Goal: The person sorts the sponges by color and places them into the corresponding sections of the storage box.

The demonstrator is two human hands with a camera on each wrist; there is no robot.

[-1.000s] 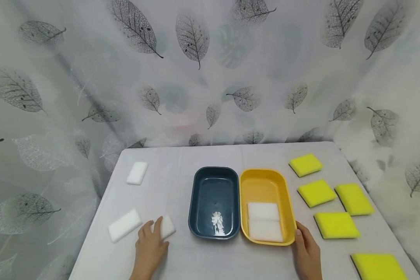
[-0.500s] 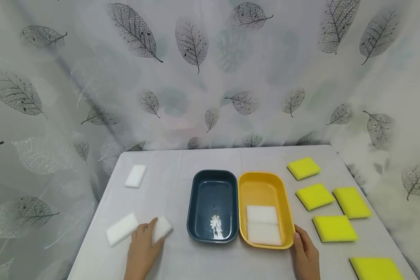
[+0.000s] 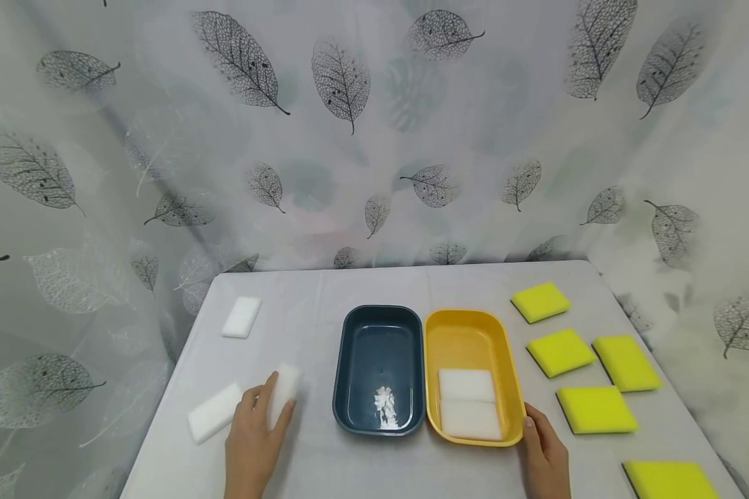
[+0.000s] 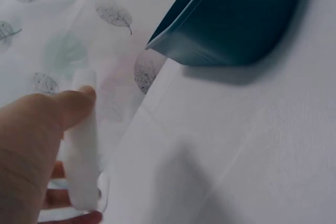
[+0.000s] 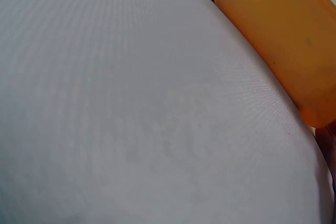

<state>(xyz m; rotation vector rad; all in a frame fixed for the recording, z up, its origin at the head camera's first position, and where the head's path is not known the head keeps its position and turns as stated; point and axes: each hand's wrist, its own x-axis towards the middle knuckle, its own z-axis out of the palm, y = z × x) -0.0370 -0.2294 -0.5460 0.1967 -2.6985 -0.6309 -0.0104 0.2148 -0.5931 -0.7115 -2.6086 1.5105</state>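
Observation:
My left hand pinches a white sponge between thumb and fingers. In the left wrist view this sponge stands on edge in the grip, off the table, with some fingers hidden behind it. Another white sponge lies just left of that hand. My right hand holds the near right corner of a yellow tray, thumb at the rim. Two white sponges lie inside the tray's near end. The right wrist view catches the tray's outer wall and only a sliver of fingers.
A dark blue tray stands against the yellow one's left side. A third loose white sponge lies at the far left. Several yellow sponges with dark undersides are spread over the right side. A leaf-print curtain hangs behind the table.
My left hand has closed on the white sponge, which has come up off the table and turned more upright. My right hand stays at the yellow tray's corner. The head view has shifted slightly.

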